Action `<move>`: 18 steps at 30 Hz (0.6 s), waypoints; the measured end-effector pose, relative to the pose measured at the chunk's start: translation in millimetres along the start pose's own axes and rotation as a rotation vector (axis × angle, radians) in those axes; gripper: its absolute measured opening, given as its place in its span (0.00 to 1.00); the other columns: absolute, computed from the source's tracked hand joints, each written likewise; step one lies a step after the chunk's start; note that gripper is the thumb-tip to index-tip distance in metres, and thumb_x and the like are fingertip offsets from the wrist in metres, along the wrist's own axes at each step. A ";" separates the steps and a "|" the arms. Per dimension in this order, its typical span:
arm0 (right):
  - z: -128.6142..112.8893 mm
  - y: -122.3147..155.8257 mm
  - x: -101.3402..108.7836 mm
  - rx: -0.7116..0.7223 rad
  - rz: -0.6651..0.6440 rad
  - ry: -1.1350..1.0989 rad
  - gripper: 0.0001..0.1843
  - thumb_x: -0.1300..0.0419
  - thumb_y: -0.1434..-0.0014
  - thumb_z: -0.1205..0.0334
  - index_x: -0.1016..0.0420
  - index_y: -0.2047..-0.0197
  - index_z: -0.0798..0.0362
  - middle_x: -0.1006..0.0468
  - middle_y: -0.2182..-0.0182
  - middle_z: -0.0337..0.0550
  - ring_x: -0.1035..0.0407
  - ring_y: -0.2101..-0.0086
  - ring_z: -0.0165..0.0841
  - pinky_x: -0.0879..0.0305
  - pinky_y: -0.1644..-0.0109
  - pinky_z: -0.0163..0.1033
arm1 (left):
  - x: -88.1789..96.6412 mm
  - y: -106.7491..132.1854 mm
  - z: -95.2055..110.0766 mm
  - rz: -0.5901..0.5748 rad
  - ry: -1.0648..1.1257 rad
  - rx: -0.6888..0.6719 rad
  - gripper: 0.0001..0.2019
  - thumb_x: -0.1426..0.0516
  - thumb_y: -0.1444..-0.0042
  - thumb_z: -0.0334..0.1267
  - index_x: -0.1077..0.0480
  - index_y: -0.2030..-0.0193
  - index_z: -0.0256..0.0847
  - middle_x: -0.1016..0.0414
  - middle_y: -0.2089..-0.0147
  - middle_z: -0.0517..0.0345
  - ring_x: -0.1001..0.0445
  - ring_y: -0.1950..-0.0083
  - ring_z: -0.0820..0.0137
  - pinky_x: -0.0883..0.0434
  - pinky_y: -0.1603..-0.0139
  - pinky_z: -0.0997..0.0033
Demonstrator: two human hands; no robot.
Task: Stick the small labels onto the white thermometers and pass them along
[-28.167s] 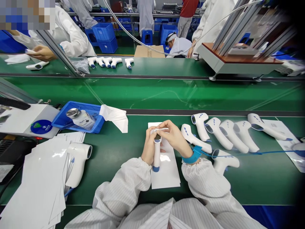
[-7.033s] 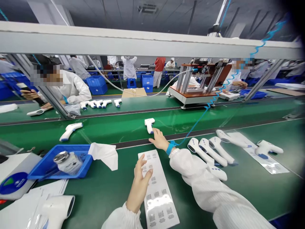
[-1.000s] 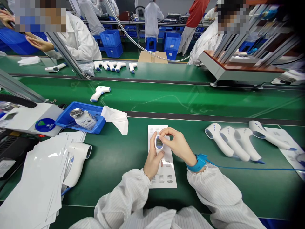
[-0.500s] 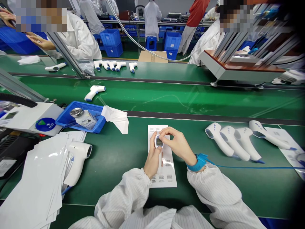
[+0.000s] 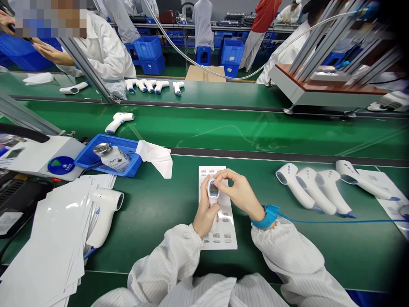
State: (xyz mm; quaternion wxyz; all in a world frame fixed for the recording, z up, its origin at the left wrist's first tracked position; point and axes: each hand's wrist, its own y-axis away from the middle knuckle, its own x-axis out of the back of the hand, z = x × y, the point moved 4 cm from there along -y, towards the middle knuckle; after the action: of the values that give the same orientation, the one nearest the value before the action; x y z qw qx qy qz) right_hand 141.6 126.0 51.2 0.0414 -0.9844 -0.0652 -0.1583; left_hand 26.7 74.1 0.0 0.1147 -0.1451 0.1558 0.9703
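Observation:
Wrapped in my left hand [image 5: 206, 211] is a white infrared thermometer [image 5: 213, 191], its small display facing up towards me. The fingers of my right hand [image 5: 238, 189] close on the thermometer's head, with the thumb at the right edge of the display. Whether a small piece is pinched there I cannot tell. A white sheet of printed labels [image 5: 220, 242] lies on the green bench under both hands. Around my right wrist sits a blue wrist strap [image 5: 266, 216] with a cord running right.
Several white thermometers [image 5: 295, 185] lie at the right, another thermometer [image 5: 104, 217] on papers [image 5: 47, 238] at the left. A blue tray [image 5: 130, 170] holds a bottle [image 5: 111, 157]; a white cloth [image 5: 156, 157] hangs over its edge. One thermometer [image 5: 119, 123] lies on the conveyor [image 5: 204, 130]. A co-worker [image 5: 105, 47] sits opposite.
My left thumb has shifted down off the display's lower edge, showing more of the thermometer's face. On the conveyor, the thermometer has moved slightly left.

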 end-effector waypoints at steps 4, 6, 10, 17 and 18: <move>0.4 0.0 0.3 -0.003 -0.004 -0.008 0.03 0.39 0.46 0.63 0.26 0.71 0.50 0.21 0.62 0.42 0.28 0.57 0.37 0.36 0.47 0.44 | 0.2 0.1 -0.9 0.005 0.010 -0.002 0.41 0.50 0.48 0.28 0.61 0.29 0.56 0.36 0.42 0.50 0.40 0.80 0.82 0.37 0.80 0.74; 0.3 0.0 0.5 -0.006 -0.004 -0.012 0.04 0.39 0.45 0.62 0.27 0.71 0.50 0.21 0.62 0.42 0.28 0.56 0.37 0.36 0.47 0.44 | 0.2 0.3 -0.4 0.004 0.005 -0.007 0.41 0.50 0.48 0.28 0.61 0.29 0.57 0.35 0.42 0.50 0.40 0.80 0.82 0.37 0.80 0.73; -0.9 -0.1 0.6 -0.005 -0.001 -0.005 0.04 0.39 0.46 0.61 0.27 0.72 0.50 0.21 0.62 0.42 0.27 0.57 0.37 0.36 0.47 0.45 | 0.1 0.5 0.6 0.006 0.002 -0.009 0.41 0.49 0.48 0.28 0.61 0.29 0.56 0.37 0.41 0.50 0.40 0.79 0.81 0.36 0.80 0.73; -1.9 -1.2 0.3 0.000 -0.023 0.005 0.03 0.39 0.46 0.63 0.27 0.72 0.50 0.21 0.62 0.42 0.27 0.57 0.37 0.36 0.47 0.45 | 0.2 -0.4 -0.5 0.012 0.028 -0.013 0.39 0.49 0.46 0.30 0.58 0.30 0.56 0.41 0.37 0.49 0.39 0.78 0.81 0.34 0.78 0.74; -2.1 -1.2 0.2 0.002 -0.024 0.004 0.04 0.39 0.46 0.63 0.27 0.72 0.50 0.21 0.62 0.42 0.27 0.57 0.37 0.36 0.47 0.45 | 0.4 -0.5 -0.7 0.014 0.030 -0.011 0.38 0.49 0.46 0.31 0.58 0.30 0.56 0.42 0.36 0.49 0.38 0.78 0.81 0.34 0.79 0.74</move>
State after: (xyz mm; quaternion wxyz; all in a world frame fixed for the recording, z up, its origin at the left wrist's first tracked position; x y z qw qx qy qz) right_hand 140.9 127.0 53.3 0.0404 -0.9832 -0.0769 -0.1606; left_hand 26.7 74.3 -0.9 0.1047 -0.1592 0.1530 0.9697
